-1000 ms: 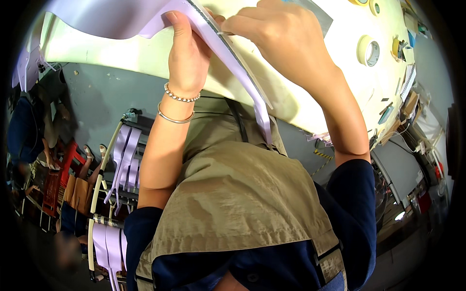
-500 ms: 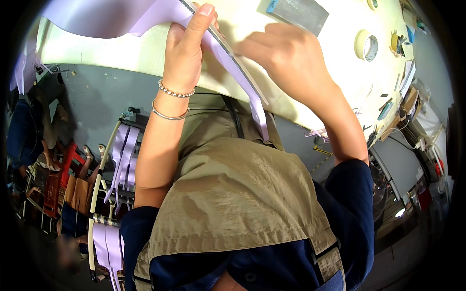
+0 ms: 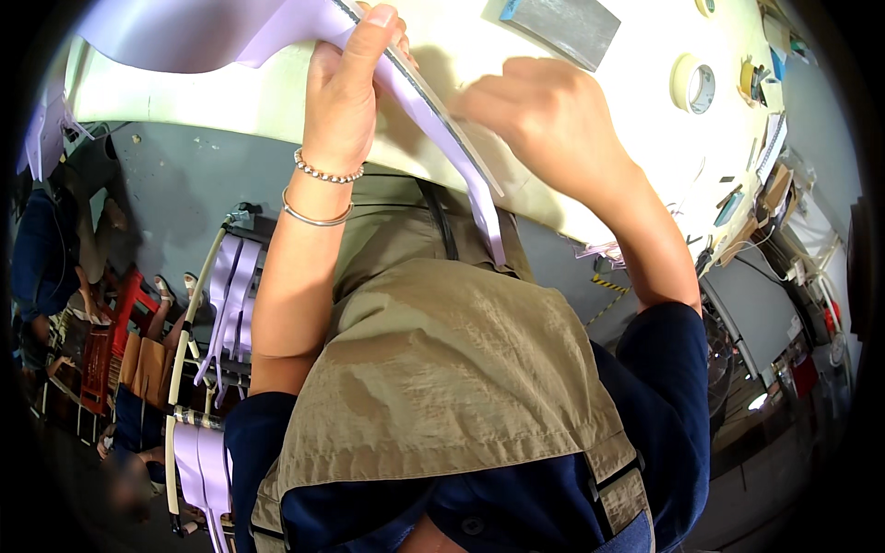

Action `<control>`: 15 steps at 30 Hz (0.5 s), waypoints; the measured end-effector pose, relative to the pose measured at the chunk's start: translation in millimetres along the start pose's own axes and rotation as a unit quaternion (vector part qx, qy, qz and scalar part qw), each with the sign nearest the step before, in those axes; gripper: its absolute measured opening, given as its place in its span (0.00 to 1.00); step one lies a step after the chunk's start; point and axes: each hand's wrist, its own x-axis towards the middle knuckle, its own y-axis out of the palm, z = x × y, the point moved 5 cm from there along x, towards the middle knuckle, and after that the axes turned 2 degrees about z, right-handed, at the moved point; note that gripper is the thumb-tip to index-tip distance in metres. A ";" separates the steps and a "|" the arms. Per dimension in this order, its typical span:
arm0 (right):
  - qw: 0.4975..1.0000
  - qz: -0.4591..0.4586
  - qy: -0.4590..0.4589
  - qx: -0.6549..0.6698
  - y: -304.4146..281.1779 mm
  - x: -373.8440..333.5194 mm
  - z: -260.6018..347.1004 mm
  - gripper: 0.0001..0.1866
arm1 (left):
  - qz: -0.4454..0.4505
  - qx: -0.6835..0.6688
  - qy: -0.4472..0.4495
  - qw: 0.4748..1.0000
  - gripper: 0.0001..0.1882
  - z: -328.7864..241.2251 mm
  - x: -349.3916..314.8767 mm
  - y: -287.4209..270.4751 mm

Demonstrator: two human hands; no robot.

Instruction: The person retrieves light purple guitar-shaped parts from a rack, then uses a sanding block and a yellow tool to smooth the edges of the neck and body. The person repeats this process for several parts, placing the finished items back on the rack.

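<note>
Left hand [image 3: 346,88] pinches the lilac strip [image 3: 442,129] at the near edge of the cream tabletop [image 3: 230,97]; its free end hangs past that edge. Right hand [image 3: 544,115], fingers curled, rests beside the strip; its grip is hidden. Beyond lie a grey rectangular block [image 3: 567,23] and a pale tape roll [image 3: 693,85].

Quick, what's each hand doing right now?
Left hand: closed, gripping the lilac strip.
Right hand: blurred, curled near the strip; grip cannot be told.
</note>
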 end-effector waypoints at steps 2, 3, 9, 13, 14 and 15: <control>1.000 -0.022 -0.008 -0.005 -2.2 7.7 -0.4 0.07 | -0.007 0.008 -0.006 1.000 0.16 -2.6 -1.4 0.8; 1.000 -0.024 -0.011 -0.014 -2.0 7.9 0.0 0.07 | -0.010 0.013 -0.009 1.000 0.16 -3.4 -1.9 1.0; 0.999 0.043 -0.023 -0.003 4.8 -13.3 -1.0 0.07 | -0.003 -0.001 -0.009 1.000 0.15 -0.6 -0.8 0.4; 1.000 -0.011 -0.013 0.023 2.9 7.0 -6.5 0.07 | -0.006 0.001 -0.010 1.000 0.15 -2.6 -1.7 1.9; 0.999 -0.038 -0.013 0.030 1.4 10.3 -6.9 0.07 | -0.003 0.002 -0.011 1.000 0.15 -2.9 -1.5 2.3; 0.999 -0.035 -0.014 0.025 1.3 8.9 -6.8 0.08 | 0.000 0.003 -0.013 1.000 0.15 -3.1 -1.3 2.6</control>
